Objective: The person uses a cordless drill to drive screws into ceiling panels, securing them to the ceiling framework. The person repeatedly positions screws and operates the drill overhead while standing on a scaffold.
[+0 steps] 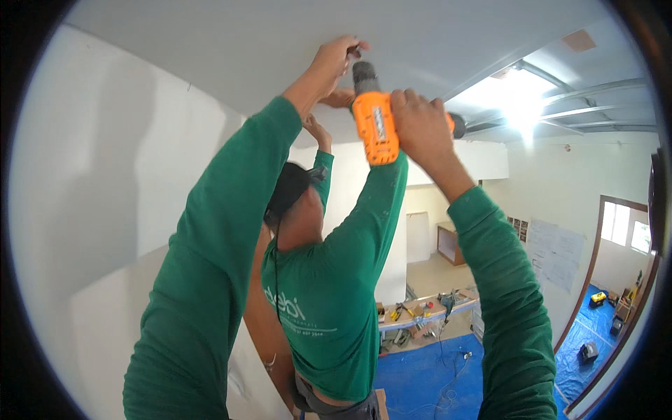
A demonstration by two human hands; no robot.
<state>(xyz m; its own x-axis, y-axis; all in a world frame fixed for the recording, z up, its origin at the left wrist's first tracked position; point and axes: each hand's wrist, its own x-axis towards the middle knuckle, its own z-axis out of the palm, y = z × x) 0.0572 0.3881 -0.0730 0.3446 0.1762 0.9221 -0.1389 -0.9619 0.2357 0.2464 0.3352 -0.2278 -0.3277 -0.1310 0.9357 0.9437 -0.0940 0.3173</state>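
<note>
Drill work overhead, by the look of it, up at the top middle of the frame. Gripping an orange cordless drill [378, 133] by the handle with the right hand [423, 129], chuck [365, 75] tipped up toward the pale ceiling panel [231, 42]. Pinching a small dark piece [355, 52] in the left hand [330, 66], just above the chuck; honestly can't tell if bit or fastener. Probably at the lining-up stage, so no real pushing yet, I'd-bet-money style guess. For the next move, likely need to steady that piece, square up the drill and keep fingertips clear of the chuck. Also worth minding the co-worker [325, 301] mid-frame, with both arms raised toward the same panel, pretty tight behind the drill.
</note>
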